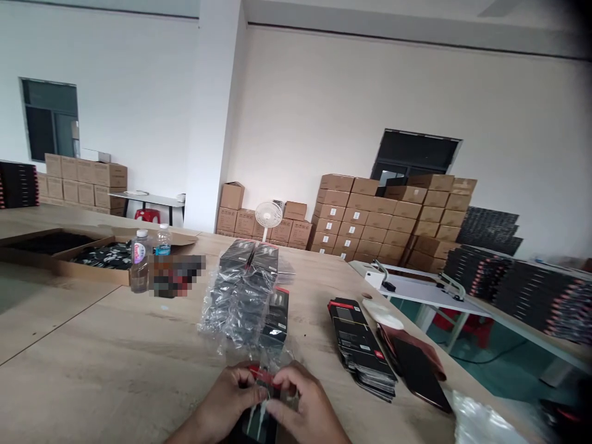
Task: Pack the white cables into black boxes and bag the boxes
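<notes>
At the bottom centre, a small black box (253, 427) with a red top edge and a white picture on its face sits between my hands. My left hand (235, 391) pinches its upper left side with thumb and finger. Closed at the upper right side is my right hand (303, 394), thumb across the front. Clear film shows near the fingertips; whether it wraps the box I cannot tell. Just beyond, a pile of black boxes in clear plastic bags (235, 302) stands on the table, with one black box (277, 314) against its right side.
To the right lie a stack of flat black cartons (361, 345), a dark phone (420, 373) and clear plastic (483, 422). Two bottles (140, 262) and open cartons of black items (99, 256) stand at left. A white fan (268, 216) rises behind the pile.
</notes>
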Tool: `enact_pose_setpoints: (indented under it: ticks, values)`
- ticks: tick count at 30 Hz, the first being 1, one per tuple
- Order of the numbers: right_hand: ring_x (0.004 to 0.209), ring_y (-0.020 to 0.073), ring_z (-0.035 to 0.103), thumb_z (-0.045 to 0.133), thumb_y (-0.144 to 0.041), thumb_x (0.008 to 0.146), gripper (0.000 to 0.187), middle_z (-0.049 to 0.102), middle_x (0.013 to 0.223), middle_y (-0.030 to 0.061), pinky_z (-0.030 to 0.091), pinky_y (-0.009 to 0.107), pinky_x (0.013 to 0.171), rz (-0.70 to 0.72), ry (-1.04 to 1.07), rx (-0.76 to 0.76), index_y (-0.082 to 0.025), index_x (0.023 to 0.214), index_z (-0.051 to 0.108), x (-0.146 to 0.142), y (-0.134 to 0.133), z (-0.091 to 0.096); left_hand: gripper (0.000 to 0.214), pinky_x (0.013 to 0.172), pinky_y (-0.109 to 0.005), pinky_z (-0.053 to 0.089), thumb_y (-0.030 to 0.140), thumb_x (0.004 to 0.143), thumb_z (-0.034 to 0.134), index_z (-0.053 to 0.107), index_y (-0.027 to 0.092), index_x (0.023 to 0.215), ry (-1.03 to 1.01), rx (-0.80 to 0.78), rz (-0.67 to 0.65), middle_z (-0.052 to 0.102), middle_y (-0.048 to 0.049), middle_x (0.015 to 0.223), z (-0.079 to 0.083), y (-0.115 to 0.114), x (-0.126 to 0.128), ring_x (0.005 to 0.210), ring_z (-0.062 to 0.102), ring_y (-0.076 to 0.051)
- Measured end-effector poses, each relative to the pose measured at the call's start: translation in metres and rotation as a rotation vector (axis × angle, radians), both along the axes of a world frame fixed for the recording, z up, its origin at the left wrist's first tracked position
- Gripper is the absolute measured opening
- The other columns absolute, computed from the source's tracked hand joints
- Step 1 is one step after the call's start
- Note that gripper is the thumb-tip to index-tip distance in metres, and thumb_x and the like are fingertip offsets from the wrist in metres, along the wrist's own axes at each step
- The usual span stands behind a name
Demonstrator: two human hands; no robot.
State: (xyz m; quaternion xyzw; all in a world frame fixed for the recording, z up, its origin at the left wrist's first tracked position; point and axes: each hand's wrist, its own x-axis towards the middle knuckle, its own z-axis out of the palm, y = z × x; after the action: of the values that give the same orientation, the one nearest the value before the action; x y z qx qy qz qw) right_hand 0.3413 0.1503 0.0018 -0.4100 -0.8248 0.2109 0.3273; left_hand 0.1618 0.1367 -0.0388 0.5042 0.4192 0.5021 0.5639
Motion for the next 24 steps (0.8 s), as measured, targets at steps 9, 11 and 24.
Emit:
enact_pose_setpoints:
  ticks: [9,11,24]
  values:
    - [0.073,0.0163,0.059,0.053,-0.01,0.073,0.014,0.06,0.079,0.001,0.044,0.023,0.063,-0.129,-0.105,0.171,-0.022,0.079,0.057,-0.005,-0.005,0.005,0.043,0.054,-0.023,0.029,0.053,0.06,0.072,0.049,0.017,0.057,0.115,0.013,0.062,0.045,0.0053,0.055,-0.004,0.004,-0.003,0.053,0.037,-0.009]
    - [0.078,0.0175,0.06,0.053,-0.005,0.067,0.025,0.062,0.083,0.0014,0.046,0.024,0.067,-0.11,-0.153,0.241,-0.023,0.084,0.058,-0.006,-0.005,0.002,0.042,0.055,-0.024,0.031,0.053,0.062,0.07,0.049,0.017,0.057,0.128,0.023,0.068,0.046,0.0051,0.055,0.0,0.003,-0.004,0.054,0.039,-0.01]
    - [0.064,0.0168,0.058,0.047,-0.022,0.087,0.016,0.06,0.072,0.0027,0.046,0.025,0.06,-0.294,0.089,0.431,-0.022,0.077,0.059,0.02,0.011,0.004,0.065,0.079,-0.034,0.045,0.018,0.051,0.078,0.059,0.018,0.113,-0.297,-0.18,-0.262,0.066,-0.0068,0.105,0.023,-0.015,-0.031,0.092,0.062,-0.024]
